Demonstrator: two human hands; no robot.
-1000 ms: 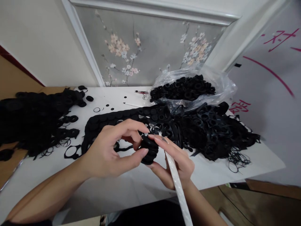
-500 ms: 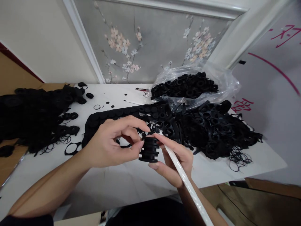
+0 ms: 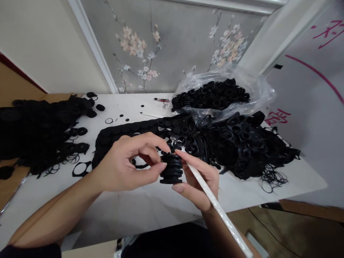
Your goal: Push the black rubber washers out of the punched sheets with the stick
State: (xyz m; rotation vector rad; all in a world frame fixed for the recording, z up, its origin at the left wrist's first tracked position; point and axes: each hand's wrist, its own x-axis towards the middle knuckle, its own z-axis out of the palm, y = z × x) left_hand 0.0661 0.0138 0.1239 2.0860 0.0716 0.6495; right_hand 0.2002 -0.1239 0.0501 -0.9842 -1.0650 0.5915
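Observation:
In front of me a short stack of black rubber rings (image 3: 172, 170) is held roughly upright, its rings not quite lined up. My left hand (image 3: 127, 165) is closed on its left side, the thumb touching the rings and the index finger curled over the top. From the right, my right hand (image 3: 202, 179) grips the same stack, index finger at the upper rim and thumb at the bottom ring. A shiny white stick (image 3: 215, 204) also lies in the right hand, slanting down toward my right forearm; its upper tip is close to the stack.
A clear plastic bag (image 3: 262, 91) full of black rings (image 3: 212, 95) lies at the back. Black rubber sheets with punched holes (image 3: 242, 147) are heaped at right. More black pieces (image 3: 34, 132) cover the left. A white pencil (image 3: 150, 114) and small discs lie on the white table (image 3: 129, 211).
The stack has turned slightly in my fingers, and its rings look more even along the right side. Both hands keep their hold. The camera view has shifted a little.

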